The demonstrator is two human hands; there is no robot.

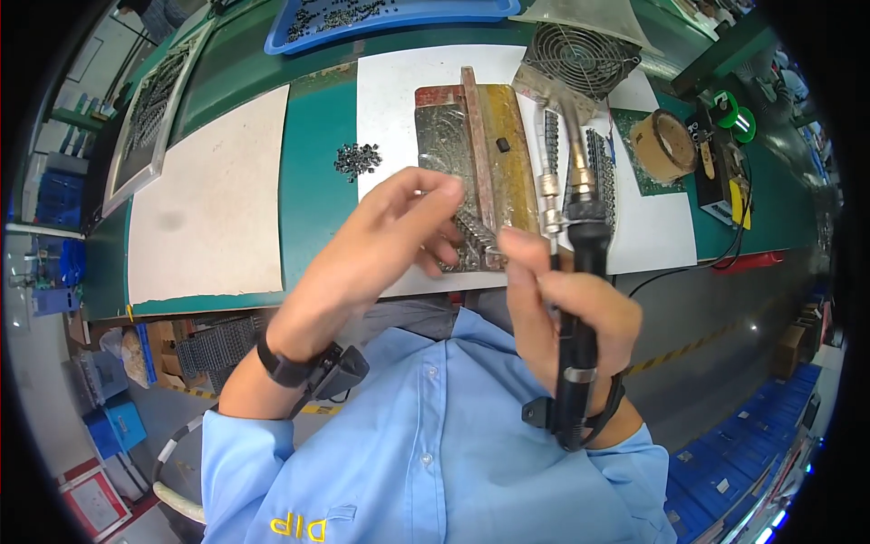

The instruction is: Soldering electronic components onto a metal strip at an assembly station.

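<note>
My right hand (580, 313) is wrapped round a soldering iron (589, 240) with a black handle. Its metal nozzle points away from me, and a thin metal feed tube (550, 195) runs along its left side. Thumb and forefinger meet on my left hand (385, 222); whatever they pinch is too small or hidden to make out. Between the hands, a narrow toothed strip of small parts (476, 231) lies aslant over a worn fixture plate (444, 150) with a raised middle bar (480, 150). A small black piece (504, 144) rests on the fixture's yellow side.
Loose small black parts (357, 160) are heaped left of the fixture. A blue tray (390, 18) of parts stands at the back, beside a fan (582, 59). Right of the iron are a parts strip (598, 172), a round brown container (663, 147) and a green solder spool (732, 113).
</note>
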